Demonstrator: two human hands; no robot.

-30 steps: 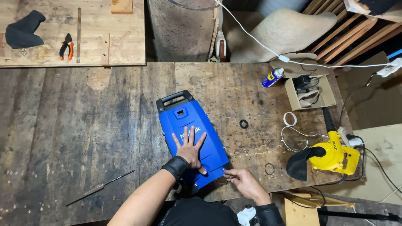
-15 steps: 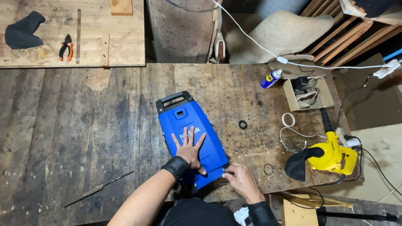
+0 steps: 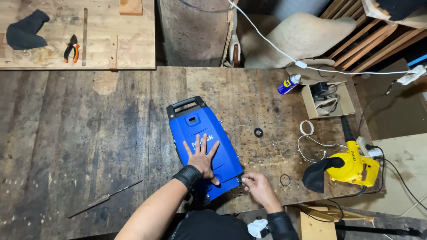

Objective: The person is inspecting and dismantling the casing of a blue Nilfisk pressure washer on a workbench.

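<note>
While our left hand (image 3: 202, 156) lies flat, fingers spread, on the blue plastic machine casing (image 3: 203, 146), its long axis eleven-to-five, our right hand (image 3: 258, 186) pinches its five-o'clock corner.

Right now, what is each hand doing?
Left hand: open, flat on the blue housing.
Right hand: fingertips pinched at the housing's lower corner; what it holds cannot be told.

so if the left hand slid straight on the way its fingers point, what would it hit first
The left hand lies flat on the blue housing, fingers pointing up the panel. Going straight on, it would likely first meet the small recessed window, then the black carry handle at the top end.
</note>
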